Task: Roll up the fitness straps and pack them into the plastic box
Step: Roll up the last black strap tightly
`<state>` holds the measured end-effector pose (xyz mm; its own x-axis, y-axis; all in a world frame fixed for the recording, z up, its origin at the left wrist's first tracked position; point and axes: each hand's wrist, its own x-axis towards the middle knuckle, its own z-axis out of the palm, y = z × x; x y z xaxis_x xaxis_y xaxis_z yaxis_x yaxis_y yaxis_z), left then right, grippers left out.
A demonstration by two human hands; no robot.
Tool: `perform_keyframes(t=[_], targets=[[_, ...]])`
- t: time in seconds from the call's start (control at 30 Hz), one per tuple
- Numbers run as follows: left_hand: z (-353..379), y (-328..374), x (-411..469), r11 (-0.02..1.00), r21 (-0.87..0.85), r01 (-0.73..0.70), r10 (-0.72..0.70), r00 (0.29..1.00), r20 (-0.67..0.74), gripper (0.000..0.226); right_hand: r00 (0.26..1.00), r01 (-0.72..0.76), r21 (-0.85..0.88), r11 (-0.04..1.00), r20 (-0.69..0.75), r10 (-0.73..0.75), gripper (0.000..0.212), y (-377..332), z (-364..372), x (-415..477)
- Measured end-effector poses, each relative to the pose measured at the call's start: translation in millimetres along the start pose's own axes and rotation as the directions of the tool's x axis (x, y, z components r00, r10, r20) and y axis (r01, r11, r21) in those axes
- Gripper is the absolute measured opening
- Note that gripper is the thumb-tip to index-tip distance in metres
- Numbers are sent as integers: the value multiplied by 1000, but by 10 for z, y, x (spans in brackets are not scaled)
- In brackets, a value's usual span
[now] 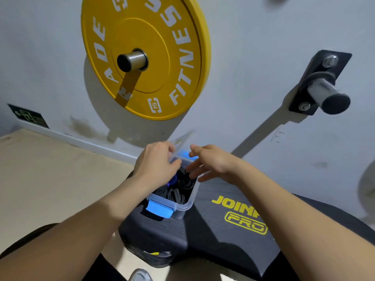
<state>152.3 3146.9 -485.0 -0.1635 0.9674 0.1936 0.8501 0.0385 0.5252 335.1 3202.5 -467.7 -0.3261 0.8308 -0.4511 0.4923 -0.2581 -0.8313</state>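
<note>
A clear plastic box (189,201) with blue latches sits on the black padded surface (213,230). Inside it lie the rolled black fitness straps (185,183), coiled side by side. The left hand (156,165) has its grip closed on the edge of the transparent lid (181,141), which is tilted up over the box's far end. The right hand (213,162) reaches over the box — grip open, fingers straight, tips at the straps. A yellow weight plate (146,53) hangs on the wall behind.

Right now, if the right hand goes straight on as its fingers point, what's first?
Likely the rolled black straps in the plastic box: the right hand points its fingers down into it. The left hand, gripping the lid, is just beyond; depth unclear.
</note>
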Motion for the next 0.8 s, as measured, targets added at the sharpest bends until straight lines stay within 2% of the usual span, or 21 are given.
perform_keyframes(t=[0.07, 0.13, 0.23, 0.33, 0.4, 0.47, 0.53, 0.57, 0.6, 0.67, 0.73, 0.8], targets=[[79, 105, -140, 996, -43, -74, 75, 997, 25, 33, 999, -33, 112, 993, 5, 32, 52, 46, 38, -68], [188, 150, -218, 990, -95, -103, 108, 993, 48, 34, 997, -63, 161, 985, -23, 68, 50, 87, 43, -93], [276, 172, -271, 973, -214, -90, 108, 991, 75, 46, 989, -93, 163, 982, -96, 110, 36, 157, 20, -88], [309, 162, -261, 960, -273, -59, 129, 961, 246, 54, 981, -149, 72, 986, -116, 157, 23, 292, -8, -53], [314, 102, -208, 980, -186, -67, 125, 939, 319, 44, 972, -217, -18, 976, -92, 214, 24, 365, -8, -10], [333, -10, -130, 994, 61, -86, 58, 932, 359, 45, 962, -272, -112, 956, -36, 270, 31, 407, 7, 64], [357, -131, -67, 936, 351, -36, -125, 896, 427, 69, 942, -320, -195, 927, 37, 333, 43, 416, 36, 142], [375, -188, -41, 906, 424, 23, -232, 862, 450, 82, 934, -331, -232, 914, 53, 352, 47, 417, 58, 176], [399, -243, -13, 889, 450, 90, -320, 824, 467, 94, 930, -337, -255, 906, 59, 363, 47, 417, 87, 206], [451, -335, 45, 884, 429, 187, -400, 778, 485, 112, 931, -329, -298, 896, 57, 361, 44, 420, 141, 260], [491, -395, 99, 897, 394, 202, -386, 792, 472, 116, 929, -317, -329, 890, 84, 362, 37, 439, 159, 325], [494, -433, 157, 901, 408, 150, -336, 835, 435, 103, 936, -297, -303, 906, 95, 339, 19, 393, 134, 373]])
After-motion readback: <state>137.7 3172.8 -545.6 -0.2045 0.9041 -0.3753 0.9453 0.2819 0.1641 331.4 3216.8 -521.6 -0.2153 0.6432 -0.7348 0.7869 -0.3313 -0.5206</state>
